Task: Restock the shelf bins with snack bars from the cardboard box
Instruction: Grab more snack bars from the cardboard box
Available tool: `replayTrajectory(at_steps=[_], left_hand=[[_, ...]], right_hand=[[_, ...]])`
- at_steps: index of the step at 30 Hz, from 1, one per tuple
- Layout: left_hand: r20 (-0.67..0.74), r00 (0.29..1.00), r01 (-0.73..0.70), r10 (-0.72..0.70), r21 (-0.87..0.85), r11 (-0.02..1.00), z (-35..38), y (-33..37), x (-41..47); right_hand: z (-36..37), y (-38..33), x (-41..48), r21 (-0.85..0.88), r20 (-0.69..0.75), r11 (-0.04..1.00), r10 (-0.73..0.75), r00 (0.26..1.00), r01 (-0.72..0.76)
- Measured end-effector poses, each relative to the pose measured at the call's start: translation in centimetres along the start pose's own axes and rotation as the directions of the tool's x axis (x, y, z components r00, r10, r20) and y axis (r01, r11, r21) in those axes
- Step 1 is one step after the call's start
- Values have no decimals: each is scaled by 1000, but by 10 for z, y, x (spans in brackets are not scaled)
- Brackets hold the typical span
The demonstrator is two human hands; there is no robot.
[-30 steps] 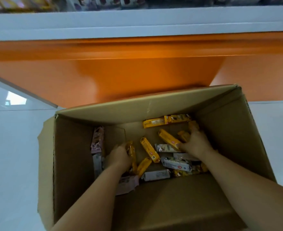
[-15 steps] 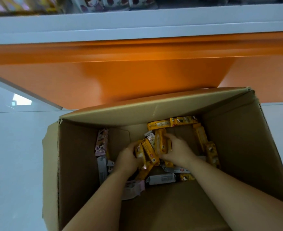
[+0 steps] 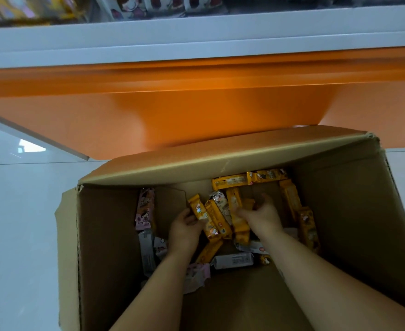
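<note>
While both hands are down in the cardboard box (image 3: 115, 235), this looks like the gathering step: left hand (image 3: 184, 229) grips a bunch of yellow snack bars (image 3: 217, 218), right hand (image 3: 262, 218) curls round more. Next, I'd guess, lift them to the shelf (image 3: 196, 37) without dropping any.

Cardboard box (image 3: 344, 225) on the floor (image 3: 17, 223), shelf (image 3: 196, 37) beyond it at 12 o'clock. Inside, snack bars (image 3: 235, 183) lie along the 12, 3 and 9 o'clock walls. Left hand (image 3: 184, 231) and right hand (image 3: 260, 217) are at centre, bars between them.
</note>
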State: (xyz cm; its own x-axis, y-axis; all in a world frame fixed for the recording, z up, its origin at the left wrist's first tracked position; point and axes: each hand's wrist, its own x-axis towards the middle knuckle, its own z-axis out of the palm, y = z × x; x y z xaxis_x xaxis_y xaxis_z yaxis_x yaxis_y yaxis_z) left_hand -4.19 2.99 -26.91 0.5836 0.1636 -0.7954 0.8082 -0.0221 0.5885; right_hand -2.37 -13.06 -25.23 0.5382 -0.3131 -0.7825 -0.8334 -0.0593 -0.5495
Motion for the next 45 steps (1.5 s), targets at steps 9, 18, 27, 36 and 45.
replayTrajectory(at_steps=[9, 18, 27, 36, 45], left_hand=[[-25, 997, 66, -72, -194, 979, 4, -2, -2], [77, 996, 49, -41, -114, 992, 3, -9, -10], [307, 952, 16, 7, -71, 997, 11, 9, -15], [296, 948, -119, 119, -18, 993, 6, 10, -13], [185, 961, -191, 207, -97, 977, 9, 9, -24]], right_hand=[[12, 9, -10, -128, 18, 980, -151, 988, 152], [28, 20, -36, -227, 140, 916, -305, 942, 330], [14, 7, -30, -180, 286, 956, -176, 942, 233], [16, 3, -32, -41, 286, 985, -150, 946, 169], [16, 9, -34, 13, 243, 973, -225, 943, 229]])
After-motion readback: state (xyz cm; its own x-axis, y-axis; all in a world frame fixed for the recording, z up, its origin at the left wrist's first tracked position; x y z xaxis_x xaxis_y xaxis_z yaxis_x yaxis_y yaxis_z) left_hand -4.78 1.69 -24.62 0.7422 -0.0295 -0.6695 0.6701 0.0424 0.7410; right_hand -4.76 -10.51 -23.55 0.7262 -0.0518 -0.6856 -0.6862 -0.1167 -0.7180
